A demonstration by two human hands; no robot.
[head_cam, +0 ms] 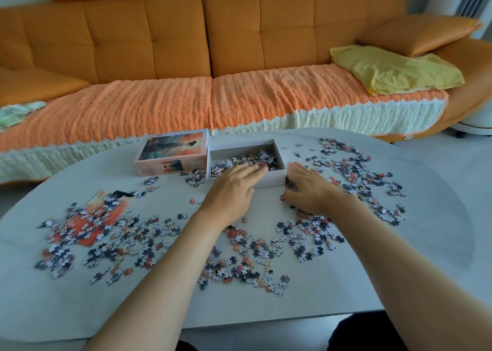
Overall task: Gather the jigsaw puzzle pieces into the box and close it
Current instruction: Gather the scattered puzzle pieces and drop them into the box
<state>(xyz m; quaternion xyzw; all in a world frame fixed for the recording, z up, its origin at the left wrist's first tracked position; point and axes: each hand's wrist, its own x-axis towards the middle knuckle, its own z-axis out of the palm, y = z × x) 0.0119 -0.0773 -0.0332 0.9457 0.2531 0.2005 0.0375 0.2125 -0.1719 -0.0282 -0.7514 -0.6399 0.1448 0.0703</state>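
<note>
Closest to the person, along the near edge of the pale grey oval table (346, 292), small cardboard jigsaw pieces in white, dark blue and orange (247, 265) lie loose in a wide band. It runs from the left side across the middle and up the right side. At the left side a printed orange-and-black picture sheet (97, 200) lies flat, half buried under pieces.

Both bare forearms reach forward over the scatter. The left hand (231, 190) lies palm down with its fingers straight and together. They cross the near wall of the open white rectangular cardboard box base (271, 181), and their tips touch the pieces heaped inside it (239, 161). The right hand (306, 188) is also palm down with fingers extended, resting on the table just beside the box's right wall, its edge against a small clump of pieces. Neither hand grips anything.

The box base sits near the far edge, about the middle. Touching its left wall is the pale pink box lid with a sunset picture on top (173, 148), lying picture up.

Beyond the table stands an orange leather sofa (173, 36). An orange knitted throw with a cream border (133, 105) covers its seat. A crumpled yellow cloth (394, 71) and an orange cushion (418, 31) lie at its right end.
</note>
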